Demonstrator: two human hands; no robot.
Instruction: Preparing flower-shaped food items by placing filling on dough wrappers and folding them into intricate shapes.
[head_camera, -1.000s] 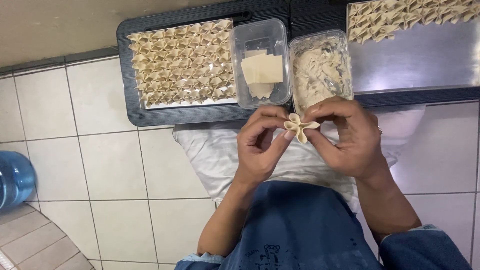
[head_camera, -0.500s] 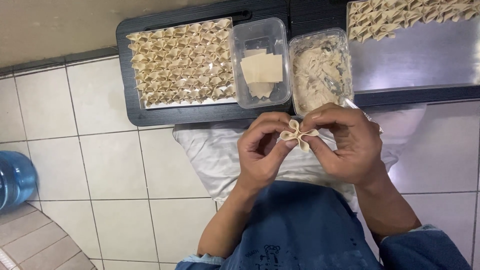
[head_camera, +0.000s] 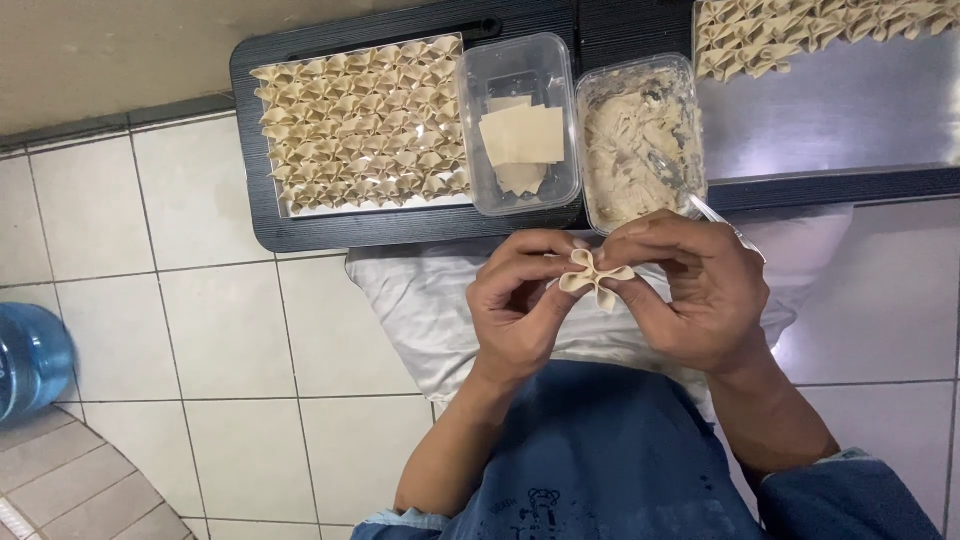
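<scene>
Just below the clear tub of wrappers (head_camera: 520, 125), the left hand (head_camera: 520, 300) and right hand (head_camera: 695, 290) both pinch one folded dumpling (head_camera: 594, 277). Squeezing too hard could tear the thin dough and push filling out.

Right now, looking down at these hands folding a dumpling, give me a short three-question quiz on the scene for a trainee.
1. True or false: both hands, the left hand and the right hand, pinch the folded dumpling.
2. Which clear tub content is right? A: flat square wrappers. B: water. C: folded dumplings.
3. Fill in: the pale filling sits in the tub to the ___ of the wrapper tub in the picture.

Key: 1 true; 2 A; 3 right. The dark tray beside the tubs holds rows of finished dumplings.
</scene>
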